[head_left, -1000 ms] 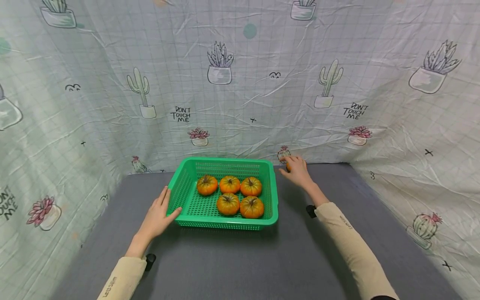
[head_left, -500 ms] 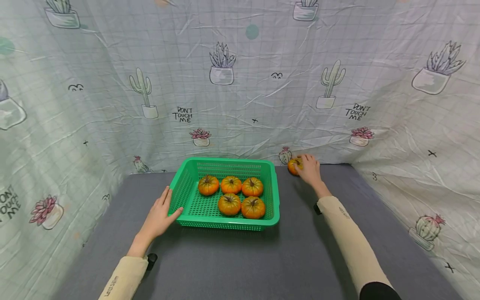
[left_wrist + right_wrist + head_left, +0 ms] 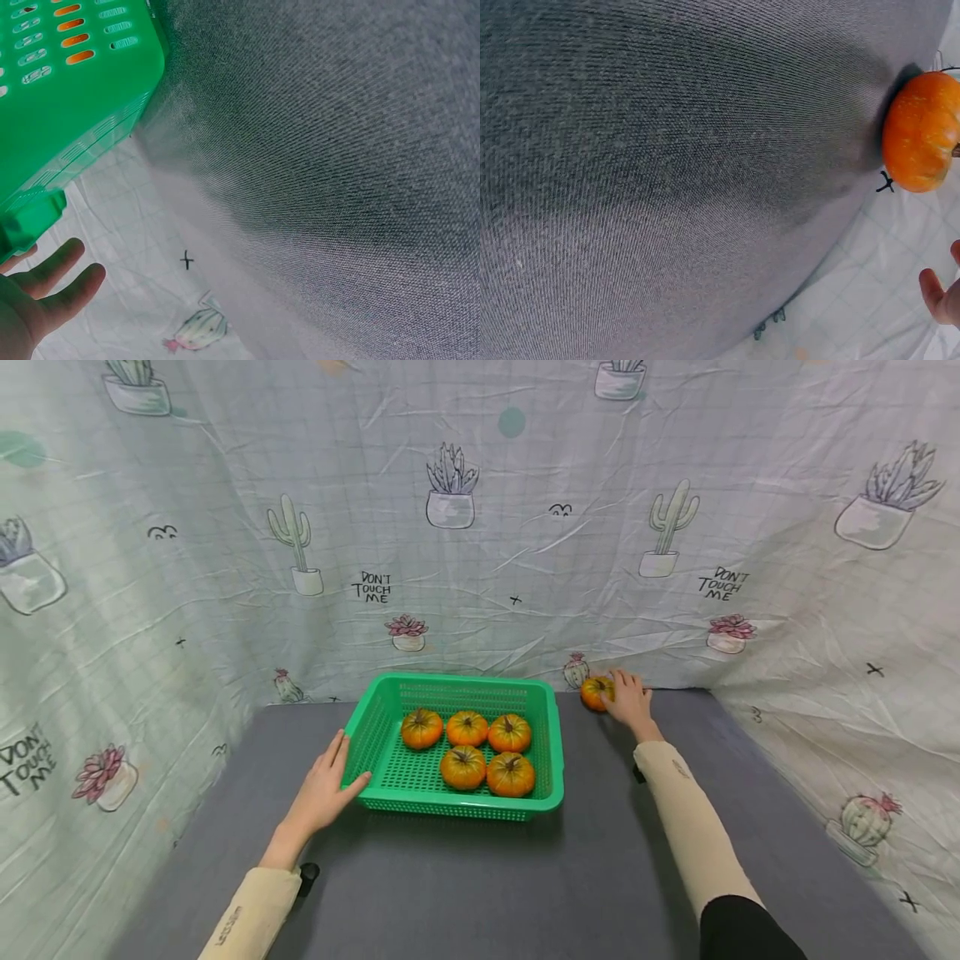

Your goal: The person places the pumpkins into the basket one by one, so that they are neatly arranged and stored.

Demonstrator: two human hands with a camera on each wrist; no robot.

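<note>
The green plastic basket [image 3: 450, 806] holds several small orange-green pumpkins [image 3: 462, 768], two in the front row and three behind. My left hand [image 3: 318, 789] rests at the basket's left side, fingers along the rim and thumb spread toward the front corner. In the left wrist view the fingers [image 3: 64, 274] show beside the basket's rim. A lone pumpkin [image 3: 596, 692] sits at the back of the table, right of the basket. Just to its right is my right hand [image 3: 630, 703], overlapping its edge. The right wrist view shows a gap between the fingertips [image 3: 930, 285] and the pumpkin [image 3: 921, 131].
A dark grey cloth [image 3: 480, 893] covers the table. Behind it and along both sides hangs a pale curtain [image 3: 510, 552] printed with cacti; the lone pumpkin stands close to its lower edge.
My right hand has moved rightward from over the lone pumpkin to its right side, uncovering the pumpkin. My left hand stays at the basket. The head view has shifted slightly.
</note>
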